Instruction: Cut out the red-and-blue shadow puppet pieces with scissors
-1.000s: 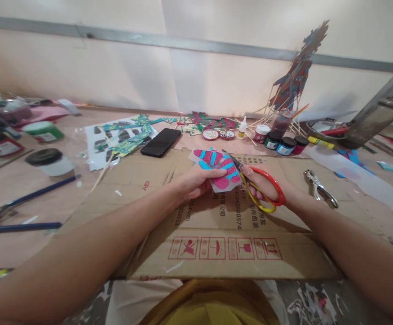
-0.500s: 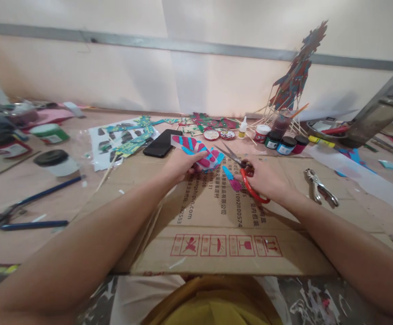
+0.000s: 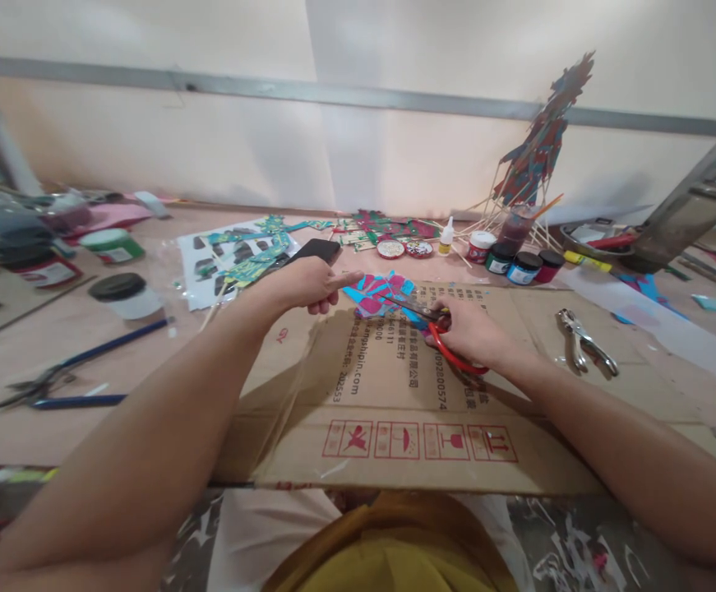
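A pink-and-blue painted cut-out (image 3: 375, 294) lies on the far edge of a flattened cardboard box (image 3: 394, 395). My left hand (image 3: 305, 285) hovers just left of it, holding nothing, with the index finger stretched toward the piece and the other fingers loosely curled. My right hand (image 3: 472, 330) grips red-handled scissors (image 3: 441, 337); their blades (image 3: 412, 307) reach left over the near edge of the cut-out.
A black phone (image 3: 317, 249) and printed sheets lie behind my left hand. Paint jars (image 3: 521, 267), a glue bottle (image 3: 445, 236) and a stick puppet (image 3: 539, 148) stand at the back right. Metal punch pliers (image 3: 583, 347) lie to the right, blue-handled tools (image 3: 74, 372) and jars (image 3: 127, 294) to the left.
My left hand let go of the painted piece, which now lies on the cardboard, and moved left. The right hand with the scissors stayed by the piece. The camera tilted slightly.
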### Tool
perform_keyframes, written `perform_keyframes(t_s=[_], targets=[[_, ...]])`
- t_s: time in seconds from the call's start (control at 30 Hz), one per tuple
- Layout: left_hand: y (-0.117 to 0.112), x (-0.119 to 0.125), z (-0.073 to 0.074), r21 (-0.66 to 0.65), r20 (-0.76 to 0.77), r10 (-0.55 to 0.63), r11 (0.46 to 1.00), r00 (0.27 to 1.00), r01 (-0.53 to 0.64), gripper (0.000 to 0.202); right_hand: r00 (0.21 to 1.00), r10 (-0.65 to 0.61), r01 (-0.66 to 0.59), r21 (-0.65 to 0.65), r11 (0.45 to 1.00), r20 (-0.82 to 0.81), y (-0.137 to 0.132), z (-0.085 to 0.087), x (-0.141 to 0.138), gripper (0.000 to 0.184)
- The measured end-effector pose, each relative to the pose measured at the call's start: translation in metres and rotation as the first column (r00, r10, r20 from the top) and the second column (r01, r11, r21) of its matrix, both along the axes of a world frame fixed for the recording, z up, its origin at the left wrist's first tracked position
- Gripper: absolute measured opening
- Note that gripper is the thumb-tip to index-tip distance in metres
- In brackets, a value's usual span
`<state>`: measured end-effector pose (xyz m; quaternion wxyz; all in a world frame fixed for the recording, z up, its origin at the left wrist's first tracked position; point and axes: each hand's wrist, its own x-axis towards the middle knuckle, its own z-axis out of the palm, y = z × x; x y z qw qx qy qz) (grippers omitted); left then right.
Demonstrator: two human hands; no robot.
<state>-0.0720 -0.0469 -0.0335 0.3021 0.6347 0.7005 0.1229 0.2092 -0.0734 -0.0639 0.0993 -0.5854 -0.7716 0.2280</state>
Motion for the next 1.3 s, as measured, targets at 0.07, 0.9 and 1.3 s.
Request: perform_keyframes(t_s=[0.07,0.9,1.3], targets=[[0.001,0.001,-0.003,0.077,-0.048,-0.041,0.996,0.998,0.045,0.061,1.000,-0.020,0.020,-0.018,1.000,-0.022,0.001,0.000,0.001,0.030],[-0.031,0.107,-0.027,0.053,0.952,-0.026,0.995,0.306,-0.080,0.029,0.628,-0.024,0.006,-0.026,1.000,-0.778,-0.012,0.021,0.011,0.056],[0.011,0.118,0.031,0.250,0.959,-0.235,0.965,0.161,-0.083,0.015,0.709,0.133,-0.018,0.172,0.985,-0.692,-0.003,0.021,0.027,0.031]])
